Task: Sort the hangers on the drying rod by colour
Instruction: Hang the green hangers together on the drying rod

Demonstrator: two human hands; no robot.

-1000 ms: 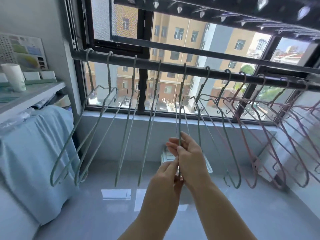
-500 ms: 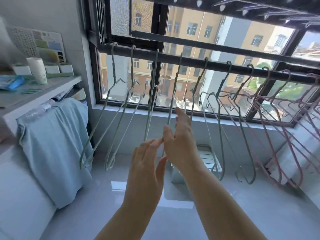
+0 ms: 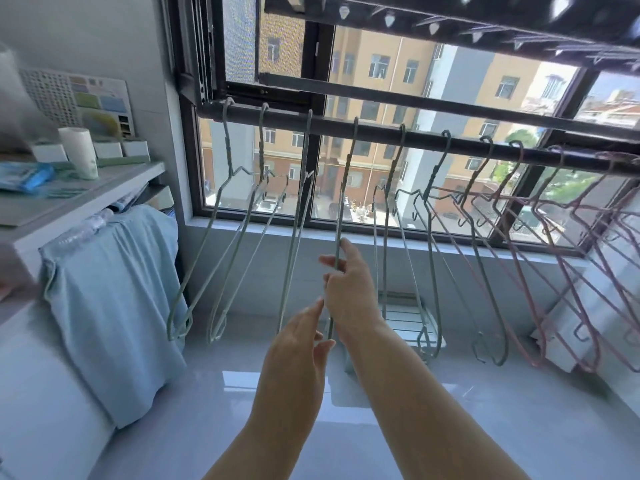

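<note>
The left forearm (image 3: 277, 427) and the right forearm (image 3: 415, 393) are bare along all the length that shows, slim and smooth, each narrowing to the wrist. The left hand (image 3: 294, 341) and the right hand (image 3: 349, 292) are bare too, with long, slender fingers (image 3: 351, 252); the few nails in sight look short and plain

A: Carrier?
B: Dark drying rod (image 3: 374, 130). Green hangers (image 3: 347, 174) hooked along its left and middle stretch; pink hangers (image 3: 520, 155) hooked along its right stretch.
A: Other supports?
B: Shelf (image 3: 114, 188), left of and below the rod's left end. On it: white roll (image 3: 79, 152), small white boxes (image 3: 107, 148), and a blue packet (image 3: 26, 176) farthest from the rod.
</note>
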